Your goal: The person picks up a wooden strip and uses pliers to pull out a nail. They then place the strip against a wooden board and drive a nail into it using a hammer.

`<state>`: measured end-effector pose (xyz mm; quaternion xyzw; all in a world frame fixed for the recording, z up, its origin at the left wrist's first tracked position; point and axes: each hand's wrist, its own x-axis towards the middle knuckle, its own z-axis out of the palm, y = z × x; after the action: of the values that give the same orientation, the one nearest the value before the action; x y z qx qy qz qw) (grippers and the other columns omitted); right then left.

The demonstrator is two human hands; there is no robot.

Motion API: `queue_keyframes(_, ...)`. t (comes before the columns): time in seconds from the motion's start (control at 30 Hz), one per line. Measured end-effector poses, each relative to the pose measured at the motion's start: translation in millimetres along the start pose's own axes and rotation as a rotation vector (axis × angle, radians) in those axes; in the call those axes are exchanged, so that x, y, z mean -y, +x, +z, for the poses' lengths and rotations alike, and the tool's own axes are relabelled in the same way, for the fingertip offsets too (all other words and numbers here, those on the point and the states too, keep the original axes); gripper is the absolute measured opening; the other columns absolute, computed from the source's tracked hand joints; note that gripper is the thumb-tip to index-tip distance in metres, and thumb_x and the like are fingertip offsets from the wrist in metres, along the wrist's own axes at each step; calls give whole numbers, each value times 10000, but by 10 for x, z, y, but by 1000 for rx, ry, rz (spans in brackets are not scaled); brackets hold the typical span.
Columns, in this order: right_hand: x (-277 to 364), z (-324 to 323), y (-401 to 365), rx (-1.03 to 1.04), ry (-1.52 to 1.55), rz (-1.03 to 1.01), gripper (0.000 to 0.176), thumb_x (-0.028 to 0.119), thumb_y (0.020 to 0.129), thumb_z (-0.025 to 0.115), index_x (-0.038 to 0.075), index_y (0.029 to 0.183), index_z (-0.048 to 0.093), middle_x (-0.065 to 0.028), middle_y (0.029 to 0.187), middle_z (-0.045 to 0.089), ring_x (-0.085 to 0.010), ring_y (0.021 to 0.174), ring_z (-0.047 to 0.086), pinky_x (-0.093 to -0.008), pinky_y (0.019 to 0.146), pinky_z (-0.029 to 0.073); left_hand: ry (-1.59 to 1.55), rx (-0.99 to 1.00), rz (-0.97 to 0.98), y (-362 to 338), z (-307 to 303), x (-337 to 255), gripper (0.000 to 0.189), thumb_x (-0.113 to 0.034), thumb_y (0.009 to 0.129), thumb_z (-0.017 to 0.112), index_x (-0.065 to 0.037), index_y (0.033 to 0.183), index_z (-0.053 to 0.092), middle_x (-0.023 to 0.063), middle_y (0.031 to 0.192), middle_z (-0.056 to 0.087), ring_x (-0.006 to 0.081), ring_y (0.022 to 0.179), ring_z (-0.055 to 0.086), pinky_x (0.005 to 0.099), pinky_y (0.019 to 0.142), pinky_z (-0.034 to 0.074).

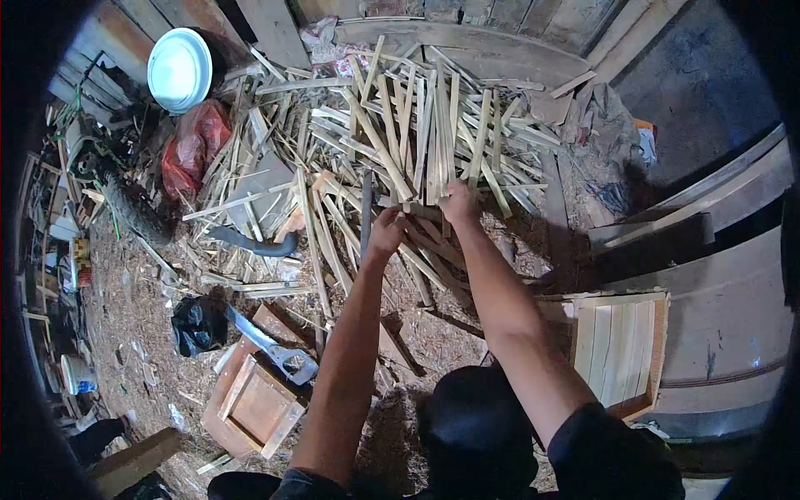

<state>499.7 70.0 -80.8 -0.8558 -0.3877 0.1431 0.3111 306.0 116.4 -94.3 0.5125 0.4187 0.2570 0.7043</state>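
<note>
L hand (387, 232) and R hand (460, 202) are close together at the near side of a heap of wood strips (433, 125), mid-floor, heap running back to the plank wall (533, 37) at the floor's far edge. R grip: fingers closed on strip ends. L grip: fingertips pinched nr a strip end; can't tell exactly what's btwn them.

In the way: strips crossed every which way, plus a dark bar (367, 208) just beside L hand.

Far L corner of floor (125, 308): white basin (179, 71), red plastic bag (196, 146) just below it. L of the forearms: black plastic bag (198, 325), handsaw (265, 340) w/ its handle nr a small wood frame (262, 404). Toward R edge: slatted wood panel (617, 350).
</note>
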Motion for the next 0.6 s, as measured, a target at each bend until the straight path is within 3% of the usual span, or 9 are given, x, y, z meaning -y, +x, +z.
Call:
queue_keyframes(0.03, -42, 113, 56, 7, -261, 52, 430, 142, 689, 778, 41, 1077, 621, -184, 1016, 665, -347, 922, 648, -444, 830, 522, -8, -17, -62, -140, 13, -218, 477, -252, 885, 606, 57, 1237, 515, 129, 1056, 655, 210, 975, 601, 320, 819, 468)
queue_keyframes(0.13, 131, -99, -34, 258, -243, 229, 416, 116, 712, 728, 44, 1103, 606, -209, 1063, 647, -367, 951, 636, -454, 829, 524, 108, -17, 14, -301, -113, -434, 417, -240, 906, 585, 43, 1209, 544, 103, 1024, 673, 187, 934, 617, 316, 798, 469)
queue_keyframes(0.17, -82, 129, 35, 226, -224, 177, 384, 119, 734, 691, 56, 1105, 613, -209, 1044, 657, -392, 936, 637, -455, 803, 527, 193, -23, -34, -324, -176, -498, 385, -257, 943, 566, -31, 1254, 535, 59, 1015, 673, 170, 948, 624, 349, 765, 493)
queue_keyframes(0.27, 191, -185, 7, 250, 59, 114, 247, 97, 764, 658, -17, 982, 657, -262, 1006, 650, -389, 944, 636, -466, 823, 504, 149, 8, -28, -495, -334, -830, 410, -290, 947, 569, -31, 1263, 532, 56, 1003, 675, 164, 940, 624, 342, 759, 488)
queue_keyframes(0.3, 237, -252, 44, 228, 98, 9, 249, 128, 765, 668, -24, 962, 658, -253, 940, 660, -403, 888, 643, -472, 791, 501, 129, -13, -31, -553, -372, -921, 417, -304, 957, 556, -35, 1275, 529, 47, 1008, 674, 155, 928, 625, 318, 739, 490)
queue_keyframes(0.4, 665, -330, 197, 336, 735, 28, 197, 120, 855, 623, -37, 973, 641, -148, 861, 677, -240, 734, 679, -362, 628, 544, 139, -34, 45, -668, -531, -1223, 403, -287, 974, 525, -26, 1281, 523, 60, 1009, 672, 153, 934, 624, 288, 731, 491)
queue_keyframes(0.47, 1282, -583, 125, 448, 960, -70, 169, 86, 920, 549, -36, 1004, 630, -102, 879, 666, -173, 729, 666, -308, 608, 561, 229, -46, 47, -842, -640, -1611, 391, -265, 987, 497, 0, 1274, 523, 99, 1068, 657, 166, 965, 613, 282, 748, 498)
queue_keyframes(0.6, 2549, -1055, -303, 763, 1223, -71, 290, 166, 979, 492, -69, 1133, 562, -158, 1061, 658, -226, 890, 673, -328, 753, 570, 52, -122, 169, -1212, -974, -2176, 358, -267, 987, 493, -16, 1234, 560, 70, 1097, 646, 160, 1001, 596, 308, 819, 485)
